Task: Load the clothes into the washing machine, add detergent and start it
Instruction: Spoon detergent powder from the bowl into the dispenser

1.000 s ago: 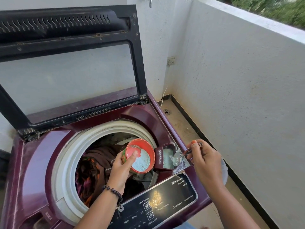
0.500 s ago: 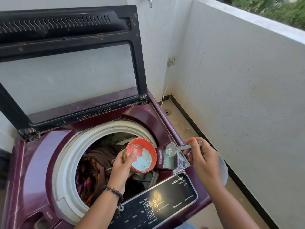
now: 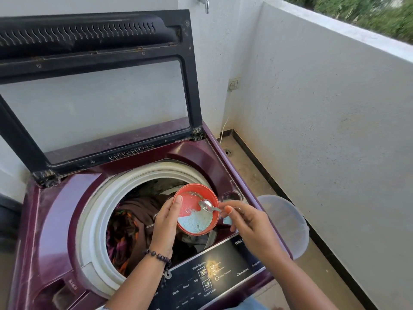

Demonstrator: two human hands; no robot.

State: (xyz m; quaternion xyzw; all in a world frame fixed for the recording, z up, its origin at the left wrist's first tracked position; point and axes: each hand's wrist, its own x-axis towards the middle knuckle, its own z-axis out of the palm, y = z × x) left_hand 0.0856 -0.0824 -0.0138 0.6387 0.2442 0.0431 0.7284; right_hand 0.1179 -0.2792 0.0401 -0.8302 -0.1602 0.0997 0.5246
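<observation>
Detergent bowl | L hand grips it | R hand pinches spoon inside

Home balcony used as laundry corner. Maroon top-load washing machine against white plastered wall, lid raised, clothes in drum. Low white parapet wall at right, green foliage beyond its top. Wall socket in corner, white cable hanging from it. Floor drain in tiled floor. Tap above machine. Translucent plastic tub on floor beside machine.
</observation>
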